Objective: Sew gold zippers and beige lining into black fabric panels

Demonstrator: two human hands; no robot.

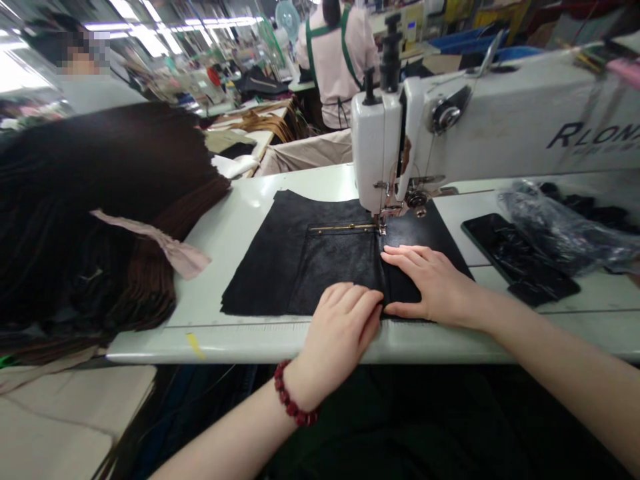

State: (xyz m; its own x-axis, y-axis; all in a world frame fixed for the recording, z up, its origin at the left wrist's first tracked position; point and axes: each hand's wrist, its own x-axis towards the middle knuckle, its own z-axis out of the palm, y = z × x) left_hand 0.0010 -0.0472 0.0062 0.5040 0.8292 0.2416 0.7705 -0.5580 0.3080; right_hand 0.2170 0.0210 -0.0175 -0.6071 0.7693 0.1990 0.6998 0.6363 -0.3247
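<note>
A black leather panel point(300, 267) lies flat on the white sewing table point(210, 247), with a brass-toothed zipper point(343, 228) running across it. The zipper's right end sits under the presser foot point(383, 219) of the white industrial sewing machine point(385, 133). My left hand point(340, 327) rests on the leather's near edge, fingers together beside a raised vertical fold. My right hand point(425, 287) lies flat on the leather just right of that fold, close below the needle area. Neither hand grips anything.
A tall stack of dark brown and black leather pieces point(100, 213) with a pink strip point(160, 243) fills the table's left side. Black pieces point(517, 257) and a plastic bag point(560, 230) lie to the right. A co-worker in a pink shirt and green apron point(335, 60) stands beyond.
</note>
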